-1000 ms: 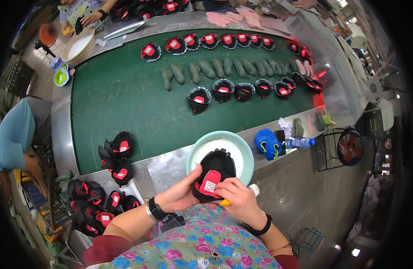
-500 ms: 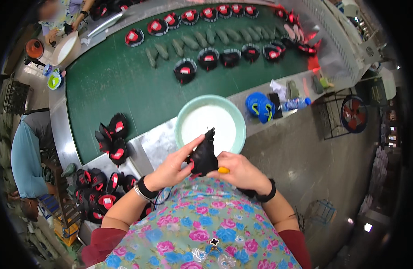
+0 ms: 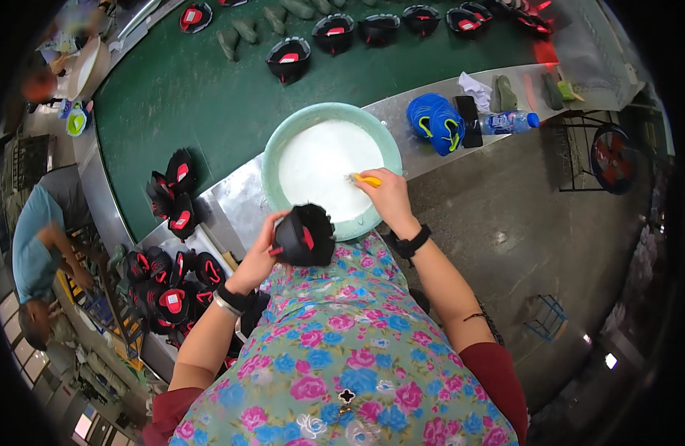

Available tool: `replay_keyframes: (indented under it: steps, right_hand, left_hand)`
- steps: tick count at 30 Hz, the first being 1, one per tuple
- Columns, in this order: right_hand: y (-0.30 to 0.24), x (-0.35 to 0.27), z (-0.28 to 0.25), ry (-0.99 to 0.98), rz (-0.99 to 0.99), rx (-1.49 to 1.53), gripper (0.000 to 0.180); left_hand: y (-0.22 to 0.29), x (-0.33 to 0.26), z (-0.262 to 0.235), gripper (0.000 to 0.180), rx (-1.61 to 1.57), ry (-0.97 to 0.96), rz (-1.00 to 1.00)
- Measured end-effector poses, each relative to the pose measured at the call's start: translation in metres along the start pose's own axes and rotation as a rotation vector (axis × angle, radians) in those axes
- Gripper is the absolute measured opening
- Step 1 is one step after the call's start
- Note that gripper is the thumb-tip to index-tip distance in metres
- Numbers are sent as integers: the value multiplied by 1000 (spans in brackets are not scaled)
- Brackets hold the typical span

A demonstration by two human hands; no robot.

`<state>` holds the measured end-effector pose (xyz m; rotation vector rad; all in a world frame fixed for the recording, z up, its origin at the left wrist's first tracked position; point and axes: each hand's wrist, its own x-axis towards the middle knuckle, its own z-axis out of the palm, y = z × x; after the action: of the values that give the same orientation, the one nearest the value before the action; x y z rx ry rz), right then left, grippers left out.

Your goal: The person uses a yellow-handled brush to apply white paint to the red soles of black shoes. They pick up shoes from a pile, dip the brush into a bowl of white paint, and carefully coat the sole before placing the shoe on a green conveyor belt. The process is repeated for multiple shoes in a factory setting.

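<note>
My left hand [image 3: 258, 259] grips a black shoe upper [image 3: 302, 241] with red trim, held just in front of a pale green basin [image 3: 274, 178]. White liquid [image 3: 320, 160] fills much of the basin. In my right hand [image 3: 391, 199] is a brush with a yellow handle [image 3: 368, 181], its tip at the white liquid near the basin's right side. The fingers of my right hand are pinched round that handle.
Black and red shoe uppers [image 3: 175, 301] are heaped at left. More uppers [image 3: 289, 58] and green shoe lasts [image 3: 244, 30] sit on the green conveyor belt [image 3: 209, 111]. Blue shoes [image 3: 435, 123] and a water bottle [image 3: 510, 123] lie at right. Another person [image 3: 38, 238] is at far left.
My right hand has moved away from the shoe upper and forward over the basin with the brush. My left hand has shifted left with the upper, which is turned. The view has moved.
</note>
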<state>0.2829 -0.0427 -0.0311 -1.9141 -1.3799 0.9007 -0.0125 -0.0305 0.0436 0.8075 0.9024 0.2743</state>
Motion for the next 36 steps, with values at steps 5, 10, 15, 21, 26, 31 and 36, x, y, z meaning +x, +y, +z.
replay_keyframes:
  steps: [5, 10, 15, 21, 26, 31, 36]
  right_hand:
    - [13, 7, 4, 20, -46, -49, 19]
    - [-67, 3, -51, -86, -17, 325, 23]
    - [-67, 7, -51, 8, -38, 322, 19]
    - [-66, -7, -60, -55, 269, 223, 20]
    - [-108, -19, -83, -99, 252, 429, 17]
    - [-72, -2, -84, 58, 138, 208, 18]
    - [-102, 3, -101, 10, -100, 339, 14]
  left_hand:
    - [-44, 44, -24, 49, -492, 83, -71]
    - [-35, 64, -13, 55, -615, 110, -112]
    - [-12, 75, -3, 55, -550, 32, -59]
    - [5, 82, 1, 55, -401, 202, 170]
    - [20, 87, 7, 57, -335, 250, 274]
    - [22, 85, 2, 37, -530, 207, 126]
    - [15, 89, -19, 37, -737, 101, -336]
